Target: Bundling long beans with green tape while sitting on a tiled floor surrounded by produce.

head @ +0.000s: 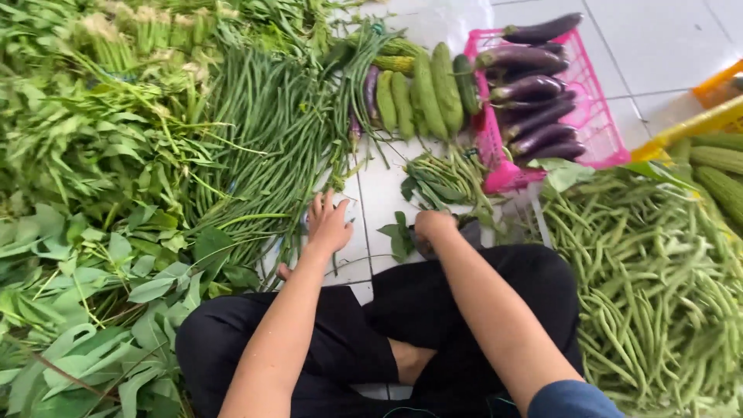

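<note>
Left hand: your fingers lie spread and flat on the white tiled floor, grip released, holding nothing; the fingertips reach toward the trailing ends of the long beans.
Right hand: your grip is clenched on a small leafy sprig low on the floor; its leaves show to the left of your knuckles, the stems hidden under the hand.
Small bundle: a loose heap of green pods and leaves lies just beyond your right hand, touching the pink basket.
Handling note: you do well to keep the sprig pinched near its stems and to steady the work with the flat left hand, so leaves are not torn.
Edges, left: leafy greens crowd up against your left knee.
Edges, right: a deep pile of green beans runs along your right leg.
Edges, ahead: bitter gourds and the basket of purple aubergines close the far side.
Open room: bare tile shows only in the narrow patch between your two hands and in front of your crossed legs; keep your movements short and within it.
</note>
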